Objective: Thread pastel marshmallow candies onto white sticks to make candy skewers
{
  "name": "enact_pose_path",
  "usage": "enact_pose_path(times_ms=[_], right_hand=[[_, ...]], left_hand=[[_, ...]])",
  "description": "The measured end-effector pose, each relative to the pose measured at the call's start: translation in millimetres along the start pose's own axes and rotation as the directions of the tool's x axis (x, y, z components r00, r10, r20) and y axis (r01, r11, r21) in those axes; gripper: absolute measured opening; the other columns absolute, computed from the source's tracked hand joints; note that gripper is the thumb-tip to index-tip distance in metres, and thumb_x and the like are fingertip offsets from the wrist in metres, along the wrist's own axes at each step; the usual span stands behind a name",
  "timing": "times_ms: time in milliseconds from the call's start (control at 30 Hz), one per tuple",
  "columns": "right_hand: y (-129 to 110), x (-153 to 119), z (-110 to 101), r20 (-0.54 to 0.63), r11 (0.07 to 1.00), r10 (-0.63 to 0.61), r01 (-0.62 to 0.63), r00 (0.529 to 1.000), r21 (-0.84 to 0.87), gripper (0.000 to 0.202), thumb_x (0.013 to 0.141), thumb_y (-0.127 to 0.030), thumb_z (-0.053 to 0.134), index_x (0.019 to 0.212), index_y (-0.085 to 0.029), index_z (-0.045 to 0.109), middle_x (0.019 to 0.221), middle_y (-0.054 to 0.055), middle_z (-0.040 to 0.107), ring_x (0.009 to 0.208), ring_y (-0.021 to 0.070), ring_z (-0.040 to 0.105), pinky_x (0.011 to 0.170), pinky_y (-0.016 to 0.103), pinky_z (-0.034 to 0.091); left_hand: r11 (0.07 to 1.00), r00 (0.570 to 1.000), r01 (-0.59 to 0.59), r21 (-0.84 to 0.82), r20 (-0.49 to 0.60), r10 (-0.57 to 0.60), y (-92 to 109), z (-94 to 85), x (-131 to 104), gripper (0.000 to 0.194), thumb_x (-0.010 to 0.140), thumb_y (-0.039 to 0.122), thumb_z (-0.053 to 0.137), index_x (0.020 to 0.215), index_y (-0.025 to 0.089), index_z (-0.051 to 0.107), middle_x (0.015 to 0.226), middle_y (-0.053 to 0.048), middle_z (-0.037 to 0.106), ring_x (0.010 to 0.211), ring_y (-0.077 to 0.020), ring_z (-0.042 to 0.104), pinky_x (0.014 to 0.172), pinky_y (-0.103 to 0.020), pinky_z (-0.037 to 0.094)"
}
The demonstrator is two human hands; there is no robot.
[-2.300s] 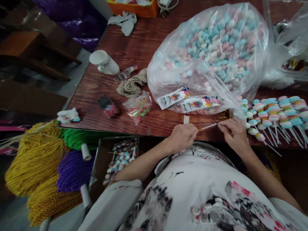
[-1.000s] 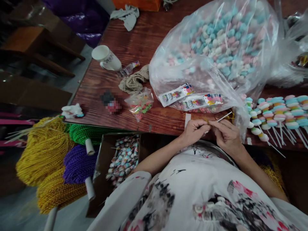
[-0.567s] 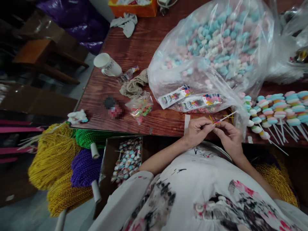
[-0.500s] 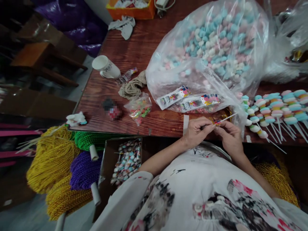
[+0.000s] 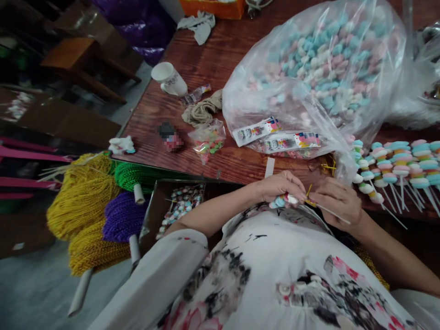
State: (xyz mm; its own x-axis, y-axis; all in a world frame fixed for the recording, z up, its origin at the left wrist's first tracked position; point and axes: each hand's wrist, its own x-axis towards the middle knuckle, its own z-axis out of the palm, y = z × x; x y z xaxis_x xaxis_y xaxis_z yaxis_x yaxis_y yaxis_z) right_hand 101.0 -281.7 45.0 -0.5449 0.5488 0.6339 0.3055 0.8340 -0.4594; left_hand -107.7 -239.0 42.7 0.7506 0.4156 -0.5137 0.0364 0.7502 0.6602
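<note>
My left hand (image 5: 284, 185) is closed around a marshmallow skewer (image 5: 284, 200), its pink, white and blue pieces showing below the fingers. The skewer's white stick (image 5: 335, 214) slants down to the right, passing under my right hand (image 5: 340, 198). The fingers of my right hand pinch a gold twist tie (image 5: 310, 192) where the stick leaves the marshmallows; the fingertips partly hide it. More gold ties (image 5: 329, 166) lie on the table just beyond that hand. Both hands are at the table's front edge, close to my body.
A large clear bag of marshmallows (image 5: 330, 68) fills the back, with printed labels (image 5: 257, 130) on its front. Finished marshmallow skewers (image 5: 400, 160) lie at right. A mug (image 5: 170, 80) and a small bag of candies (image 5: 209, 141) sit at left. Below stands a cardboard box (image 5: 146, 229) of skewers.
The stick pointed up to the right and now slants down to the right. A gold tie now shows between my hands, and marshmallows show under my left hand. The view has shifted.
</note>
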Motion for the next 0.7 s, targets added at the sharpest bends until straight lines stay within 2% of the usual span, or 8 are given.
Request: enact_pose_path(times_ms=[67, 167, 267, 367, 500, 567, 633, 700], right_hand=[[-6, 3, -5, 0.060, 0.991, -0.128, 0.131, 0.990, -0.036, 0.037, 0.090, -0.004, 0.051, 0.122, -0.015, 0.066, 0.081, 0.009, 0.069, 0.073, 0.0192, 0.060, 0.068, 0.037, 0.053], [-8, 8, -9, 0.143, 0.978, -0.207, 0.209, 0.968, 0.002, 0.041, 0.093, -0.005, 0.050, 0.132, -0.013, 0.061, 0.079, 0.007, 0.069, 0.074, 0.0189, 0.061, 0.070, 0.037, 0.054], [-7, 15, -13, 0.189, 0.961, -0.271, 0.277, 0.944, -0.001, 0.035, 0.093, -0.007, 0.057, 0.124, -0.019, 0.066, 0.075, 0.004, 0.068, 0.071, 0.0179, 0.060, 0.067, 0.035, 0.053], [-6, 21, -14, 0.225, 0.948, -0.304, 0.318, 0.926, -0.026, 0.023, 0.092, -0.010, 0.059, 0.110, -0.020, 0.070, 0.076, 0.005, 0.069, 0.073, 0.0182, 0.061, 0.065, 0.035, 0.052], [-8, 26, -12, 0.257, 0.945, -0.279, 0.311, 0.925, -0.096, 0.016, 0.094, -0.016, 0.061, 0.101, -0.027, 0.070, 0.090, 0.003, 0.073, 0.089, 0.0183, 0.065, 0.078, 0.037, 0.052], [-11, 29, -10, 0.283, 0.950, -0.231, 0.279, 0.931, -0.143, 0.016, 0.092, -0.016, 0.066, 0.100, -0.030, 0.068, 0.102, 0.001, 0.074, 0.102, 0.0205, 0.065, 0.086, 0.042, 0.049], [-13, 30, -9, 0.313, 0.943, -0.215, 0.280, 0.925, -0.180, 0.015, 0.091, -0.014, 0.065, 0.098, -0.028, 0.068, 0.104, 0.003, 0.074, 0.101, 0.0215, 0.064, 0.085, 0.044, 0.046], [-12, 31, -6, 0.350, 0.928, -0.218, 0.304, 0.911, -0.214, 0.013, 0.092, -0.012, 0.062, 0.095, -0.024, 0.067, 0.090, 0.003, 0.073, 0.085, 0.0193, 0.062, 0.075, 0.039, 0.044]], left_hand=[[0.999, 0.993, 0.048, -0.011, 0.110, -0.046, 0, -1.8, -1, 0.020, 0.050, 0.022, 0.084, 0.059, 0.011, 0.070, 0.052, -0.004, 0.067, 0.041, -0.0117, 0.057, 0.036, -0.020, 0.045], [0.996, 0.964, 0.090, 0.028, 0.249, -0.094, -1, -5.8, 1, 0.020, 0.049, 0.023, 0.084, 0.059, 0.011, 0.071, 0.053, -0.005, 0.068, 0.040, -0.0135, 0.057, 0.033, -0.022, 0.046], [0.990, 0.920, 0.107, 0.091, 0.368, -0.134, 0, -7.2, 1, 0.016, 0.054, 0.025, 0.083, 0.062, 0.013, 0.074, 0.054, -0.006, 0.069, 0.040, -0.0144, 0.057, 0.034, -0.023, 0.045], [0.983, 0.890, 0.083, 0.161, 0.433, -0.146, 3, -6.2, 0, 0.016, 0.061, 0.030, 0.084, 0.063, 0.017, 0.075, 0.054, -0.006, 0.069, 0.040, -0.0146, 0.056, 0.036, -0.025, 0.045], [0.963, 0.865, -0.059, 0.265, 0.496, -0.083, 14, -18.9, 5, 0.032, 0.051, 0.041, 0.093, 0.069, 0.019, 0.077, 0.062, -0.005, 0.072, 0.049, -0.0182, 0.062, 0.045, -0.031, 0.053], [0.909, 0.832, -0.114, 0.401, 0.539, -0.133, 26, -35.1, 8, 0.036, 0.053, 0.047, 0.092, 0.071, 0.020, 0.078, 0.064, -0.005, 0.073, 0.053, -0.0195, 0.065, 0.049, -0.031, 0.054], [0.808, 0.820, -0.144, 0.572, 0.526, -0.226, 43, -50.2, 5, 0.037, 0.063, 0.055, 0.085, 0.071, 0.020, 0.078, 0.060, -0.004, 0.071, 0.051, -0.0179, 0.063, 0.047, -0.029, 0.051], [0.653, 0.886, -0.213, 0.727, 0.426, -0.185, 62, -52.9, -7, 0.037, 0.071, 0.056, 0.079, 0.071, 0.019, 0.077, 0.060, -0.004, 0.069, 0.052, -0.0159, 0.060, 0.048, -0.027, 0.046]])
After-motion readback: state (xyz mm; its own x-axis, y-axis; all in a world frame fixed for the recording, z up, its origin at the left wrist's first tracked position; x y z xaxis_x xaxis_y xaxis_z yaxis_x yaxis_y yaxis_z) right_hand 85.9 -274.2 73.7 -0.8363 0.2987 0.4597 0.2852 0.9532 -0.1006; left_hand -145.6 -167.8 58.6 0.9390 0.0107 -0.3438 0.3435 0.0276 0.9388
